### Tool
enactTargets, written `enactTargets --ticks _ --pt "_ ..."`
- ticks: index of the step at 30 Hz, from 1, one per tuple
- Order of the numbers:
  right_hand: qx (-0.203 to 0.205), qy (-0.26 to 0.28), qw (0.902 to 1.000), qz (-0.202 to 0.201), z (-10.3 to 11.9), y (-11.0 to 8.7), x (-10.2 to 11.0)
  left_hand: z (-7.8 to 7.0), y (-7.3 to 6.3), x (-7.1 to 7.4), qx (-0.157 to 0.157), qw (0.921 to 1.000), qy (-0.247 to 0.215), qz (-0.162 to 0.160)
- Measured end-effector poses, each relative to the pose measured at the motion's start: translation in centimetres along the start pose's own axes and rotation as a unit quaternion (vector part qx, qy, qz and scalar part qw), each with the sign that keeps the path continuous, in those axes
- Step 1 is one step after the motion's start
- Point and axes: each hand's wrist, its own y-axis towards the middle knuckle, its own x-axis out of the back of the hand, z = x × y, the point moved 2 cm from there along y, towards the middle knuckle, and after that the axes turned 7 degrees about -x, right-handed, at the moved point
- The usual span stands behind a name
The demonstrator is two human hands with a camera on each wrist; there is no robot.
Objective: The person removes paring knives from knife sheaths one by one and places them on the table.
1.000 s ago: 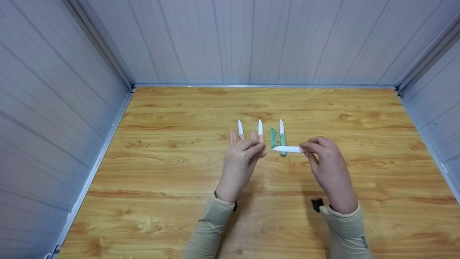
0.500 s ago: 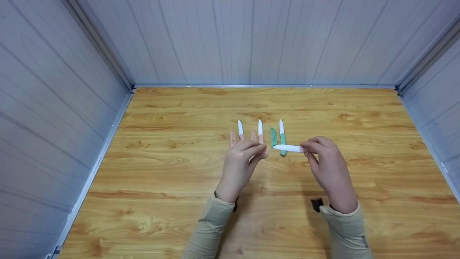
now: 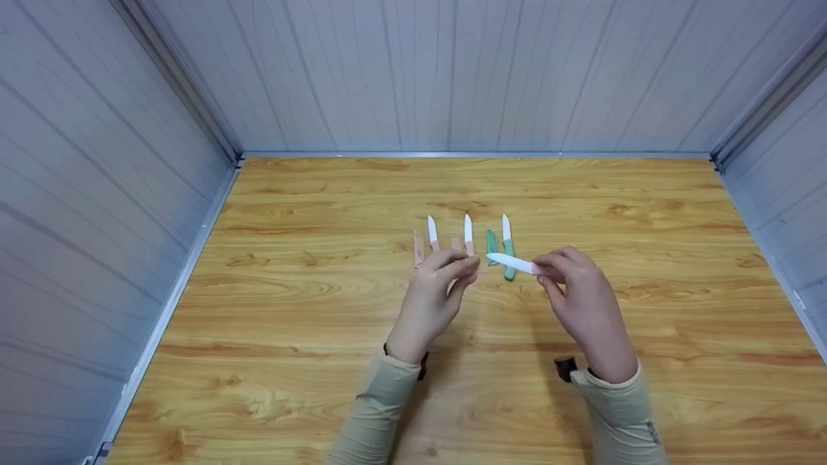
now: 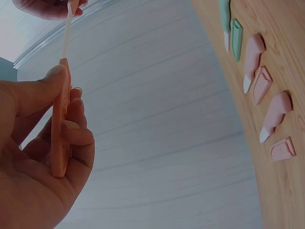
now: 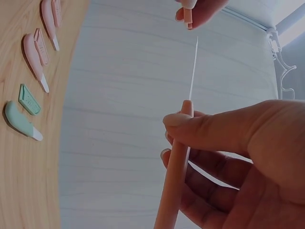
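Observation:
My left hand (image 3: 431, 294) grips a pink knife sheath (image 4: 59, 129) between thumb and fingers; in the head view the fingers mostly hide it. In my right hand (image 3: 585, 303) is a paring knife, its pink handle (image 5: 175, 176) held by thumb and fingers. The knife's white blade (image 3: 513, 263) points left toward the sheath. A small gap separates blade tip and sheath end in the right wrist view. Both hands are raised above the table. Beyond them lie a green knife (image 3: 508, 255) and a green sheath (image 3: 492, 242).
Two pink knives, one left (image 3: 432, 227) and one middle (image 3: 468, 229), lie on the wooden table (image 3: 291, 310) with a pink sheath (image 3: 418, 244) and a second pink sheath (image 3: 456, 242) beside them. Pale panel walls (image 3: 413, 77) enclose the table's back and sides.
My right hand has shifted slightly left, and the knife has tilted so its tip points up and left in the head view. The left hand has stayed nearly still with the sheath.

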Motion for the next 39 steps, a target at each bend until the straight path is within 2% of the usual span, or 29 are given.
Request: enactTargets --ticks 10,17,25,30,35,39 --pt "-0.03 0.009 0.9994 0.012 0.1 0.0 -0.4 0.0 -0.1 -0.2 0.008 0.9991 -0.033 0.025" --pt "-0.036 0.014 0.9991 0.017 0.2 0.1 -0.7 0.1 -0.1 -0.1 0.016 0.9992 -0.026 0.028" --pt "-0.054 0.032 0.9978 0.023 0.1 0.2 -1.0 0.2 0.2 0.1 0.05 0.9979 -0.035 0.022" --pt "-0.064 0.033 0.9968 0.035 0.0 0.2 -1.2 0.2 0.2 0.2 0.067 0.9951 -0.067 0.028" --pt "-0.071 0.025 0.9962 0.043 0.1 0.3 -1.3 0.2 0.0 0.2 0.096 0.9872 -0.124 0.026" --pt "-0.077 0.021 0.9959 0.043 0.3 0.3 -1.3 0.2 0.0 0.3 0.098 0.9861 -0.132 0.023"
